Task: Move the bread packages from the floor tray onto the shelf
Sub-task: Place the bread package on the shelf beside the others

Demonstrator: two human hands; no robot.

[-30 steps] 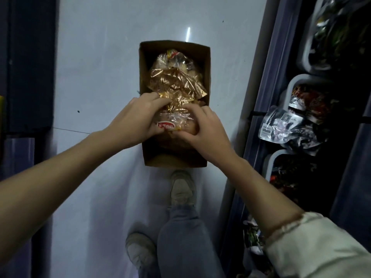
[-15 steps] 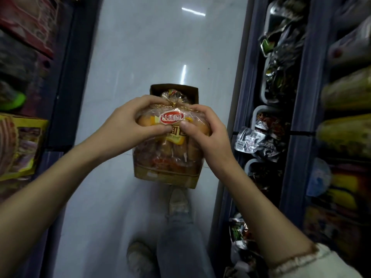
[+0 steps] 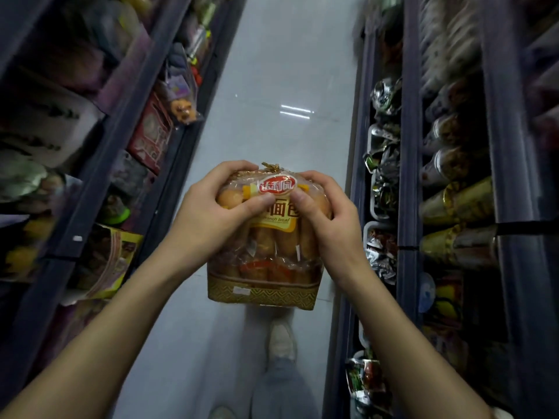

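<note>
The bread package [image 3: 266, 237] was gripped near its top by left hand [image 3: 211, 219] and right hand [image 3: 329, 225], held mid-aisle above the floor; level carrying to the shelf [image 3: 408, 176] was advisable.

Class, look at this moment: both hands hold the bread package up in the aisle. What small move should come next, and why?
Probably carry the bread package sideways toward a shelf. Left hand and right hand both grip its top, it hangs clear above the floor, and shelves line both sides. Which shelf is meant cannot be told here.
</note>
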